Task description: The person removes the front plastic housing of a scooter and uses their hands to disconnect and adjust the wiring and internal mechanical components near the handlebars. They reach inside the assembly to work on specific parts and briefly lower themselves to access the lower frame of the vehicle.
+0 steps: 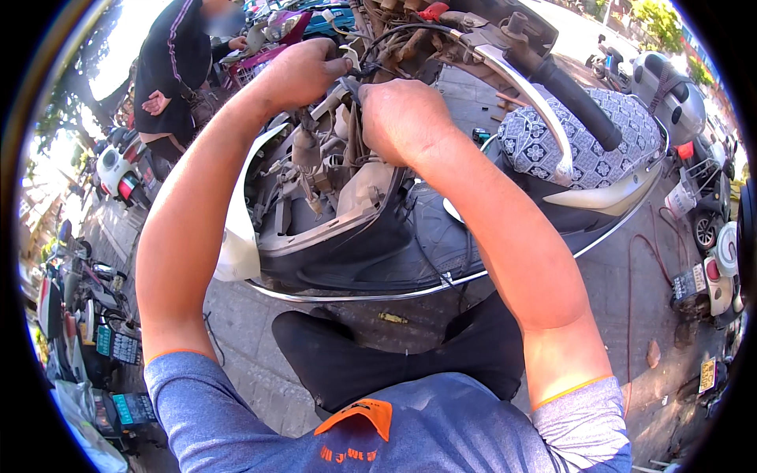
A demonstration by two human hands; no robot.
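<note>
Head shows left hand (311,75) and right hand (402,118) at black cable (410,27).

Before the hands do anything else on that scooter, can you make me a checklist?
1. Both hands at the opened front: ok. The left hand and right hand are close together there.
2. Firm grip: cannot tell. Most fingertips are hidden.
3. Inner parts uncovered: ok. They show in the open front.
4. Scooter propped steadily: cannot tell. No stand is visible.
5. Ground clear near the knees: not ok. A small yellow thing lies there.
6. Other person away from the work: ok. They stand beyond the scooter, apart from both hands.
</note>
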